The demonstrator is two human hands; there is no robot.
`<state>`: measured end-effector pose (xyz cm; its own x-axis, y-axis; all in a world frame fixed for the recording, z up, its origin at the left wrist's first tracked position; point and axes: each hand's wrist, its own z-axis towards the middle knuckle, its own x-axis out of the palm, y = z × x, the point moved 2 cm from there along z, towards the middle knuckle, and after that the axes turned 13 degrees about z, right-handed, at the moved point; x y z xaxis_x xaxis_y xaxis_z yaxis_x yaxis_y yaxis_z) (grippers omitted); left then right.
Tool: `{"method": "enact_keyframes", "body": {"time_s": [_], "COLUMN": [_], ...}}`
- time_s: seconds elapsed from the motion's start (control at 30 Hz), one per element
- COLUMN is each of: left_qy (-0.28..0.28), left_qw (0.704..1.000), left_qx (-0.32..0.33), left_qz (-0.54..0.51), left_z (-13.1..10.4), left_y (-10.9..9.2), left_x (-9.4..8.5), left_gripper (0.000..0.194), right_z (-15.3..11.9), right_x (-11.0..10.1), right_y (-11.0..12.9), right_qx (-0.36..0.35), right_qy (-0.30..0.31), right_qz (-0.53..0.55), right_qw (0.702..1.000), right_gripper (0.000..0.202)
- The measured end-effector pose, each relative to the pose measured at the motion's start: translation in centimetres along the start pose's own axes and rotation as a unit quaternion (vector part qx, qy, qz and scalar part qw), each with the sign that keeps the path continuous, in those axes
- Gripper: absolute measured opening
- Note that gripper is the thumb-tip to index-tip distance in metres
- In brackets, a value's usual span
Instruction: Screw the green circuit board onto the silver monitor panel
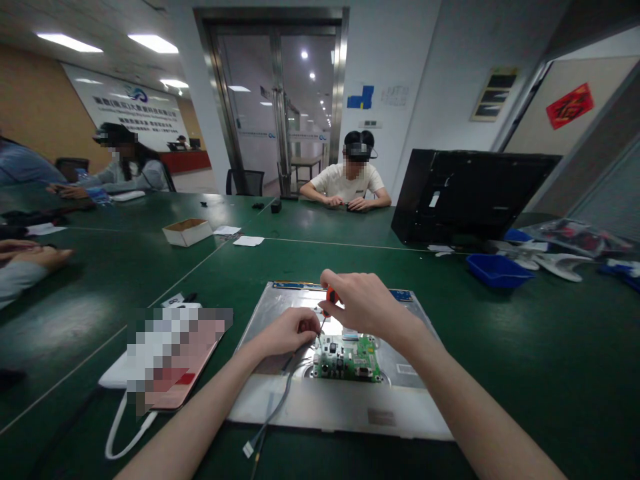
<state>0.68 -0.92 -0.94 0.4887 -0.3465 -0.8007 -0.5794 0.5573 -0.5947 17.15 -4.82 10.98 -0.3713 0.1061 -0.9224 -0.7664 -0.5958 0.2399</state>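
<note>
Pinching the screwdriver (331, 301) by its handle, my right hand (367, 301) arches over the circuit board (350, 360). I have the tool at the board's upper left corner, its long axis steep: handle uppermost and leaning slightly right, thin shaft running down and a little left. Whether the tip touches anything, I cannot tell. My left hand (290, 330) has its fingers curled in close beside the shaft; I can't make out whether they grip something.

Across the table (530, 360) I see a shallow white box (186, 233), open-topped with a brown inside, its contents hidden by the near wall. Over to the right sits a blue tray (499, 272) with sloping sides, and near it a crinkled clear bag (585, 237) with reddish pieces showing through.

The handle is orange and black. Green and dotted with small parts, the board lies on a flat silvery panel (340, 403). Thin grey wires (283, 399) curve toward me, ending in a white plug (248, 449).
</note>
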Motion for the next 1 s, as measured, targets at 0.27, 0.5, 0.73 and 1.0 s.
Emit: {"method": "enact_keyframes", "body": {"time_s": [0.27,0.5,0.73,1.0], "left_qy": [-0.007,-0.007,-0.002,-0.007], "left_qw": [1.0,1.0,1.0,1.0], "left_qx": [0.006,0.003,-0.001,0.003], "left_qz": [0.0,0.005,-0.001,-0.003], "left_z": [-0.1,-0.1,-0.16,-0.16], "left_y": [-0.07,-0.15,-0.27,-0.23], "left_x": [-0.03,-0.11,-0.15,-0.11], "left_gripper": [0.01,0.009,0.009,0.011], "right_z": [-0.37,-0.28,0.0,-0.56], "right_x": [-0.17,-0.28,-0.16,-0.63], "right_y": [0.05,0.19,0.06,0.37], "right_qx": [-0.029,-0.027,-0.011,-0.04], "right_qy": [0.006,0.004,0.004,0.024], "right_qz": [0.071,0.058,0.002,0.098], "right_qw": [0.997,0.998,1.0,0.994], "right_gripper": [0.027,0.021,0.018,0.022]}}
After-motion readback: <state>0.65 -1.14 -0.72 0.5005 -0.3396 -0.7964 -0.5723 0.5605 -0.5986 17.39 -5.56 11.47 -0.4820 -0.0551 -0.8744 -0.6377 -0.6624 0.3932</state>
